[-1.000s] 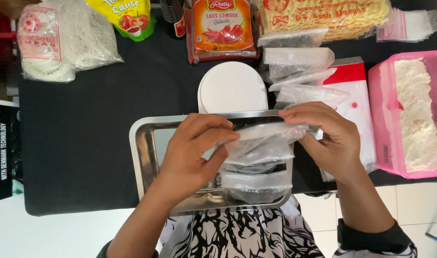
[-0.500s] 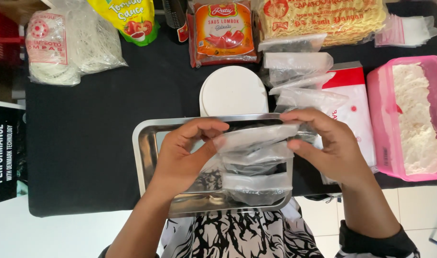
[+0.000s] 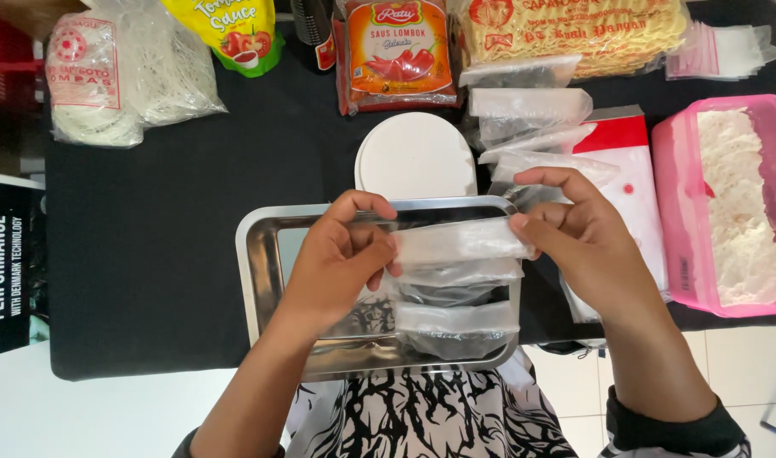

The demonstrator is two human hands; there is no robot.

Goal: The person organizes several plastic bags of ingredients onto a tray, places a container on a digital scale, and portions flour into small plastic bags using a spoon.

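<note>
Hands meet above a steel tray point(image 3: 261, 254) on the black bench point(image 3: 150, 212): the left hand point(image 3: 341, 259) and the right hand point(image 3: 587, 242) each pinch one end of a small clear plastic bag point(image 3: 460, 242), stretched flat between them. More filled clear bags point(image 3: 456, 326) lie in the tray beneath. A white round lid point(image 3: 415, 157) sits just beyond the tray, and a pink tub point(image 3: 681, 212) of white powder stands to the right.

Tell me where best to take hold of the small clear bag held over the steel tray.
Grip the clear bag at its two short ends, one from each side, as the left hand and right hand do now. It is stretched flat and level above the steel tray, so pinching the ends should keep it taut; the limp middle would likely sag.
</note>
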